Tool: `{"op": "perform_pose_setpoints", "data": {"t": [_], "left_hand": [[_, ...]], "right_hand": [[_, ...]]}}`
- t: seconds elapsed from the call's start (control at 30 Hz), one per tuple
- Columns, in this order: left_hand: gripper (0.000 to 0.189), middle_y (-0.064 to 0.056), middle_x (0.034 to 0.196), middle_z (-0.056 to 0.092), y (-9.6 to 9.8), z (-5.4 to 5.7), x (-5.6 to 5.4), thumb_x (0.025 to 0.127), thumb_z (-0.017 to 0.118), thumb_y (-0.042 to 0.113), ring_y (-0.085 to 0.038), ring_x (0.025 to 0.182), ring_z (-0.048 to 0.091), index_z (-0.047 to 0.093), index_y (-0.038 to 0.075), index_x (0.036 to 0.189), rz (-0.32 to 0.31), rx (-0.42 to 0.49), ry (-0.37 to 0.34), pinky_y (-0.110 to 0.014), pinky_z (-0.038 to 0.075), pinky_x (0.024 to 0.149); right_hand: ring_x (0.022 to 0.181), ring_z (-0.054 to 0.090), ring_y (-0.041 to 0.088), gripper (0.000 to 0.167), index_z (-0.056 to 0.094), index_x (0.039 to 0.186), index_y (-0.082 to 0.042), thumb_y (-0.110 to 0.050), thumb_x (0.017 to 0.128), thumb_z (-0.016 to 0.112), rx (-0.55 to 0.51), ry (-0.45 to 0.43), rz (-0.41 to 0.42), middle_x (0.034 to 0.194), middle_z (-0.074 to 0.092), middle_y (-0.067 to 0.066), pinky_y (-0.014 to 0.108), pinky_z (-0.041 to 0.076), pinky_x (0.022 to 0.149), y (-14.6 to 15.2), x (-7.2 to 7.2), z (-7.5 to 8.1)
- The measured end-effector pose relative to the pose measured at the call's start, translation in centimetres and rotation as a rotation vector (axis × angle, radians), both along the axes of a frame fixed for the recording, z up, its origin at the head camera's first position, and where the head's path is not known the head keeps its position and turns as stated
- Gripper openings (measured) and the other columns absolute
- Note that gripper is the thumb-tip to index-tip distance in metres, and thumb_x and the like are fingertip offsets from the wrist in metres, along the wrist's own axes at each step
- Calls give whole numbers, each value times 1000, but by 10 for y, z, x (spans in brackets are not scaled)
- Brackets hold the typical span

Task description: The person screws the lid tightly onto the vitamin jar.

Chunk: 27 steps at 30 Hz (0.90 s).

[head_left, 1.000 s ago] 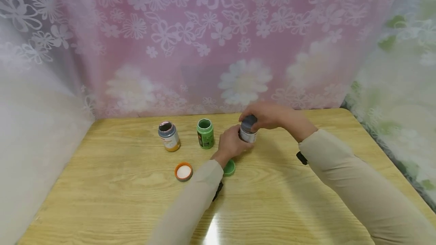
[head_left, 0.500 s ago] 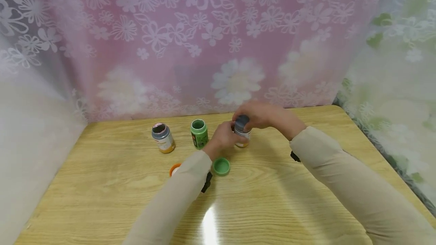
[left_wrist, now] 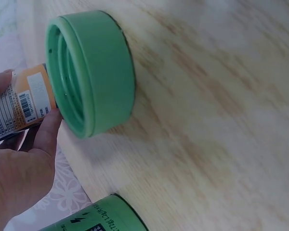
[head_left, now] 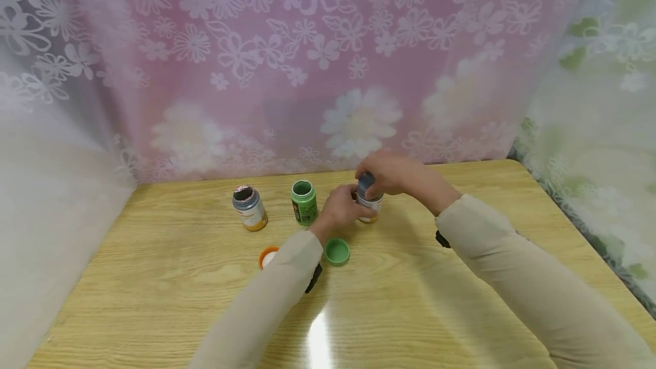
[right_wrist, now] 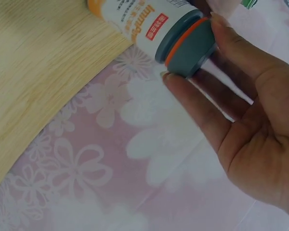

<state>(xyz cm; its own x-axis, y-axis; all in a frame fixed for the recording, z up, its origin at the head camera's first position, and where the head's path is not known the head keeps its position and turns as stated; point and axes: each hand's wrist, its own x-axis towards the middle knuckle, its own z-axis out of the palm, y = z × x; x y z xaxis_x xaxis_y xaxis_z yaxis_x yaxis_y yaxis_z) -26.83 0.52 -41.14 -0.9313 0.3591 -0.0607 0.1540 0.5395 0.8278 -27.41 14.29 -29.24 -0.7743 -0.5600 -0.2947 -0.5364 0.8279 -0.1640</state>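
Note:
A white and orange jar (head_left: 370, 204) with a dark grey cap stands near the back of the table. My left hand (head_left: 339, 209) grips its body from the left; in the left wrist view its barcode label (left_wrist: 31, 101) shows between thumb and fingers. From above, my right hand (head_left: 392, 175) holds the grey cap (right_wrist: 192, 48) by its sides with thumb and fingertips. An orange ring shows at the cap's lower edge in the right wrist view. Just left of my left hand stands an uncapped green jar (head_left: 304, 204). A green lid (head_left: 337, 251) lies upturned nearer the front.
Farther left stands an uncapped grey, white and orange jar (head_left: 250, 208) with torn foil at its mouth. An orange-rimmed lid (head_left: 266, 256) lies partly behind my left sleeve. A floral curtain (head_left: 287, 73) hangs behind the wooden table (head_left: 154, 278).
Both hands stay at the same jar, and the right hand's hold on the cap has shifted slightly. The head view has swung a little; the left forearm covers more of the orange-rimmed lid.

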Motion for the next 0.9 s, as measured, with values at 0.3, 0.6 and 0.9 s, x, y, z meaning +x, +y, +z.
{"op": "perform_pose_setpoints", "data": {"t": [0.3,0.6,0.9], "left_hand": [[50,-2,107,65,2,2,3,78,81,25,-15,94,62,62,9,122,0,20,-28,-27,50,76],[53,-3,109,64,1,1,3,79,81,25,-17,95,61,60,10,125,-1,-11,-23,-28,50,78],[50,-1,104,65,2,2,2,77,82,27,-16,92,61,62,7,119,6,-51,-17,-30,49,80]], "right_hand": [[66,56,18,36,68,96,-5,-39,87,70,2,108,-184,83,61,6,30,44,53,-7,10,-5],[58,56,20,60,66,98,-3,-60,92,49,-24,186,-278,74,61,7,33,46,50,-2,10,-20],[126,44,34,47,55,133,-7,-16,90,69,-176,-13,175,136,50,14,49,39,99,28,0,2]]}}
